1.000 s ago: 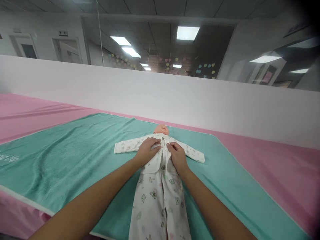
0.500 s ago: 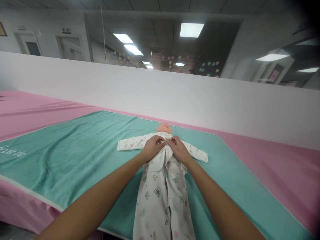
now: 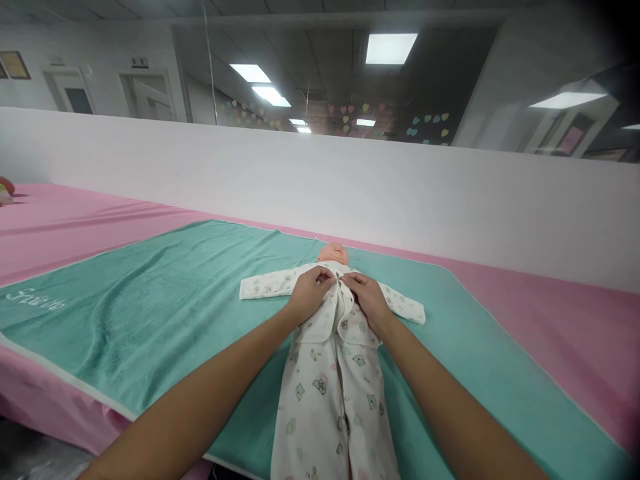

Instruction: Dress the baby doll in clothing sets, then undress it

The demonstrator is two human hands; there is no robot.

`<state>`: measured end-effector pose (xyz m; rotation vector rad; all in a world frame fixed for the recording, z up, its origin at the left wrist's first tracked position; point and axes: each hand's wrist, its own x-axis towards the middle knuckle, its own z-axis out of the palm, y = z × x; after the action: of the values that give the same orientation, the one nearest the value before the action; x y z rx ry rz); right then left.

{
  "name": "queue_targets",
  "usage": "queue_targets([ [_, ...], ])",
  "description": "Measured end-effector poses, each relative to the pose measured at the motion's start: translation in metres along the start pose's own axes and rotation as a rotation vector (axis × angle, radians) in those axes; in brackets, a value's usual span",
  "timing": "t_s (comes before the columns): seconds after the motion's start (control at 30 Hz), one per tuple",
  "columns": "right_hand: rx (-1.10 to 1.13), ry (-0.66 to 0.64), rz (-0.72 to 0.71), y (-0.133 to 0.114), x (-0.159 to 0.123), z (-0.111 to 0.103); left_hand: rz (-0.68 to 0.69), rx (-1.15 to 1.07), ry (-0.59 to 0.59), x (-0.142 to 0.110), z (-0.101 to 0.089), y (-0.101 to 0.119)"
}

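A baby doll lies on its back, its head away from me, on a teal towel. It wears a white printed baby jacket with both sleeves spread out sideways, and matching trousers reach toward me. At the chest, my left hand pinches the left front edge of the jacket near the neck. Opposite it, my right hand pinches the right front edge. A narrow gap shows between the fingertips. Below the hands the jacket fronts hang apart. Any fastener at the fingertips is too small to make out.
Pink cloth covers the surface around the towel. A low white wall runs along the back, with a mirror or glass panel above it. At the far left edge a small colourful object is partly in view.
My fingertips have moved slightly apart at the jacket's neck, still pinching its edges. The view has shifted a little to the left, so a small object shows at the left edge.
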<state>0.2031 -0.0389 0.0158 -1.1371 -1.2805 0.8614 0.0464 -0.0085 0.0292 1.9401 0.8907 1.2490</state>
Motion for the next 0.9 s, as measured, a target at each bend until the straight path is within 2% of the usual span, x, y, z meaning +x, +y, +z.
queue_targets([
  [0.1,0.088,-0.003,0.022,0.001,-0.001,-0.001,-0.049,-0.103,-0.054,0.001,0.001,0.003],
  [0.23,0.123,0.002,0.011,-0.002,-0.003,0.001,-0.111,-0.22,-0.071,0.001,0.0,0.003],
  [0.4,0.096,0.025,-0.022,-0.005,-0.006,0.004,-0.128,-0.234,-0.065,0.0,-0.002,0.001],
  [0.67,-0.363,0.092,-0.124,-0.01,-0.016,0.013,-0.157,-0.245,-0.026,0.0,-0.003,0.002],
  [0.9,-0.741,0.128,-0.176,-0.02,-0.022,0.024,-0.16,-0.36,-0.077,-0.001,-0.007,0.0],
])
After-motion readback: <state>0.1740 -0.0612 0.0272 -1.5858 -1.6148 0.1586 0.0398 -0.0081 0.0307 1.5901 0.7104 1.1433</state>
